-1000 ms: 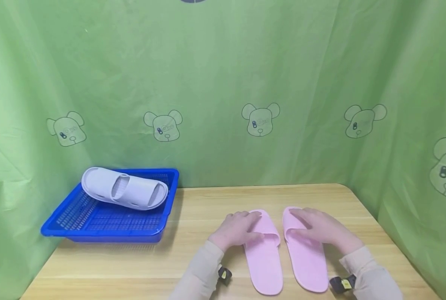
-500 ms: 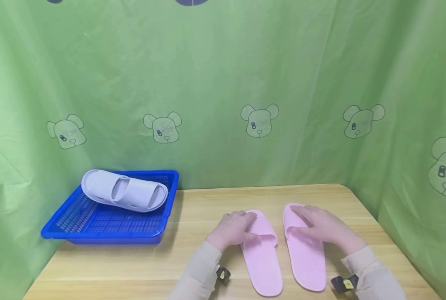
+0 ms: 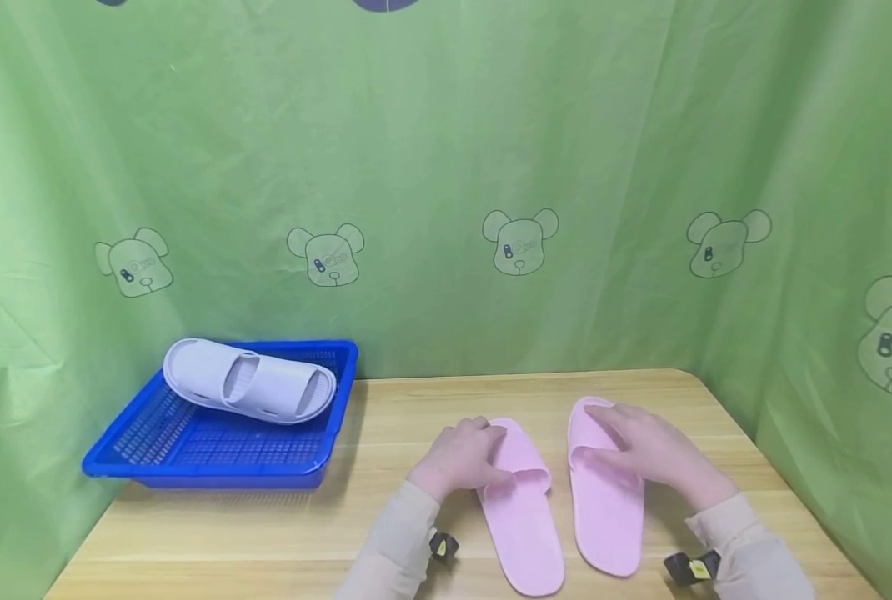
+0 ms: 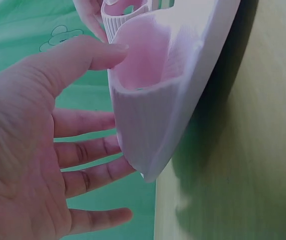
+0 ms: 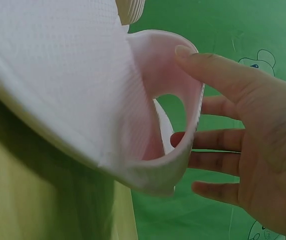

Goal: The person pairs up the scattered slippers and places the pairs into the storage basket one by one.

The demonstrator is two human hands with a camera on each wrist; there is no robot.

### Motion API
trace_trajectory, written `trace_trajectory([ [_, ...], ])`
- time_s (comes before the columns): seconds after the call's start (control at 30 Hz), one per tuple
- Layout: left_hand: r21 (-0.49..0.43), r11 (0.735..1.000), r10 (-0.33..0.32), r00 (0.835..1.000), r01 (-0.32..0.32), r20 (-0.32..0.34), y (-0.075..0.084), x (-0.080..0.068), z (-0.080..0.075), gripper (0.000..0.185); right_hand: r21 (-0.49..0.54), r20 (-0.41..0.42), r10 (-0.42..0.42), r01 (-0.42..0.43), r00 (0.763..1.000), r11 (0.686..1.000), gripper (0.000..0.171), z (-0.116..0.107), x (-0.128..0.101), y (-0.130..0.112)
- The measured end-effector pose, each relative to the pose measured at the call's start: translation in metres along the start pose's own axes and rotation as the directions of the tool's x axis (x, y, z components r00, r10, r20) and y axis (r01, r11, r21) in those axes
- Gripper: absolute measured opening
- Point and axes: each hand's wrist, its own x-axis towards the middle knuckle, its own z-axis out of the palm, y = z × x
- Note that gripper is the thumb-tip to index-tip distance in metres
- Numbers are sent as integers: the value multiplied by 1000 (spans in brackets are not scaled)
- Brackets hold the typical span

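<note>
Two pink slippers lie on the wooden table with their toes pointing away: the left slipper slants, and the right slipper stands nearly straight. My left hand holds the left slipper by its strap. In the left wrist view, the thumb is at the strap's opening and the fingers lie along its outside. My right hand pinches the right slipper's strap, thumb inside the opening and fingers outside. A gap separates the slippers, wider at the toes.
At the back left stands a blue plastic basket. A pale lavender slipper lies across its back part; whether another is under it I cannot tell. Green curtain with bear prints encloses the table at the back and sides.
The right slipper has moved away from me and turned straighter, with my right hand on it. The left slipper's toe has shifted slightly left along with my left hand.
</note>
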Motion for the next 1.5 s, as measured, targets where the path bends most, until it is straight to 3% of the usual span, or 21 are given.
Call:
trace_trajectory([
  [0.47,-54,997,-53,998,51,-45,-9,-6,-12,76,-25,-44,53,-54,998,998,83,-6,0,-1],
  [0.73,-73,996,-65,992,57,-110,-20,-7,-14,73,-68,-80,56,-62,995,996,79,-9,0,-1],
  [1.23,-95,990,-125,961,104,-246,-35,-6,-20,73,-11,-119,139,-141,983,990,81,-11,3,0],
  [1.5,-122,983,-166,946,136,-279,-43,-7,-23,72,5,-145,175,-176,974,984,81,-13,2,0],
])
